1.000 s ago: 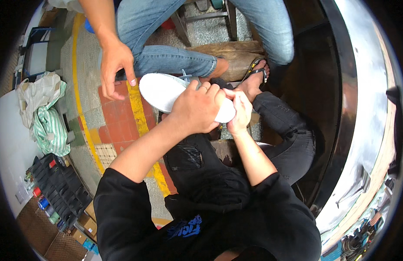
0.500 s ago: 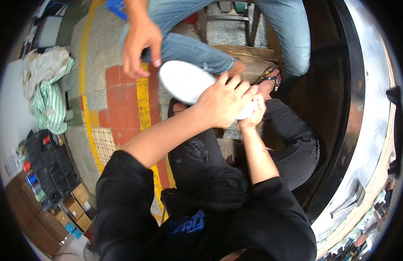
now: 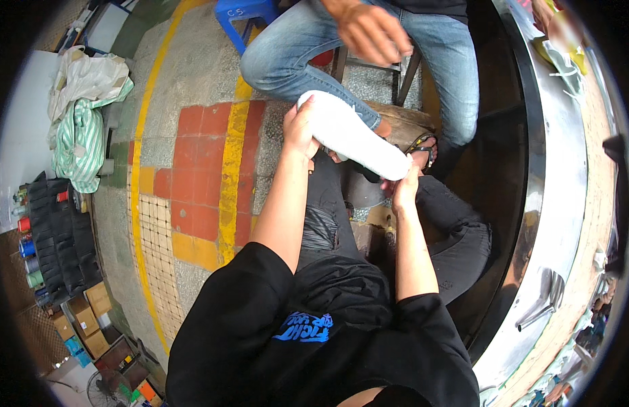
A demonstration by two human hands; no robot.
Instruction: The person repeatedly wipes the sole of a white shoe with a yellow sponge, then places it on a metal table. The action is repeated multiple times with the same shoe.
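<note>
A white, foot-shaped piece point(image 3: 355, 136), like a shoe sole, spans between my two hands in front of my knees. Its broad end points to the far left, its narrower end to the near right. My left hand point(image 3: 301, 130) grips the broad end along its left edge, the fingers partly hidden beneath. At the narrow end my right hand point(image 3: 404, 191) holds on with the thumb along the edge; its other fingers are mostly under the piece. Across from me, another person's hand point(image 3: 375, 32) hovers above their lap, smeared by motion and apart from the piece.
The other person sits opposite in blue jeans point(image 3: 280, 57), a sandalled foot point(image 3: 424, 148) beside a wooden block point(image 3: 402, 119). A blue stool point(image 3: 243, 15) stands beyond. Along the right runs a metal-edged worktop point(image 3: 565, 197). Bags point(image 3: 84, 146) lie at left.
My left hand has moved from near my right hand to the broad end. The white piece now shows its full length. The other person's hand has drawn away to the right.
</note>
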